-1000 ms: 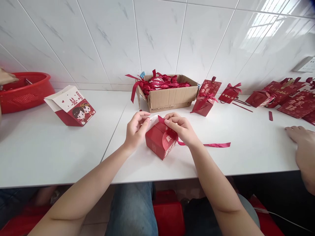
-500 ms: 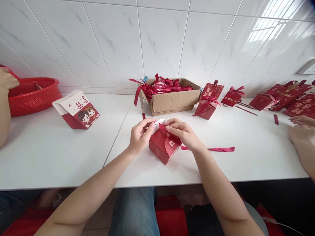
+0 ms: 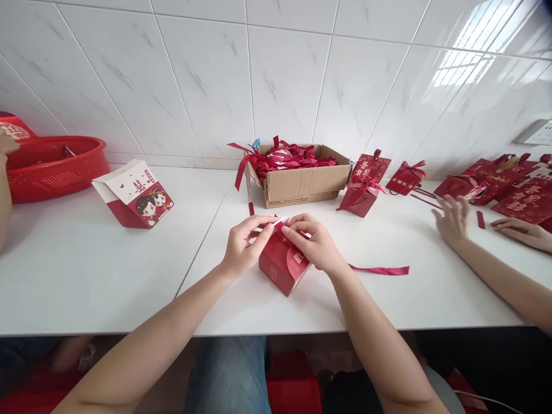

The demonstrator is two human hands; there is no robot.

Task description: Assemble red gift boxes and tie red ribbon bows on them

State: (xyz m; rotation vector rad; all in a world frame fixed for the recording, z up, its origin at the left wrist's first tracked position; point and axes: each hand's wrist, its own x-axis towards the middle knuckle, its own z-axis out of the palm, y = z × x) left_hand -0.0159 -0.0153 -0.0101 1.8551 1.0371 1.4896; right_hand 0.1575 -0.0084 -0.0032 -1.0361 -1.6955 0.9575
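Note:
A small red gift box (image 3: 278, 263) with gold characters stands on the white table in front of me. My left hand (image 3: 245, 244) pinches the upright flap at the box's top, white on its inner face. From the other side, my right hand (image 3: 314, 241) is closed on the same top edge, with thumb and fingertips pressed at the flap and the ribbon. The dark red ribbon (image 3: 383, 270) passes under my right hand, and its loose end lies on the table to the right. My fingers hide part of the box's top.
Behind stands a cardboard box (image 3: 308, 183) full of red ribbons. A white-and-red box (image 3: 140, 198) and a red basket (image 3: 56, 178) are at left. Bow-tied boxes (image 3: 359, 198) are at right. Another person's hands (image 3: 455, 221) rest or reach at right; an arm shows far left.
My fingertips have come closer together over the flap, and less of its white face shows. At right, another person's hand has reached farther in over the table.

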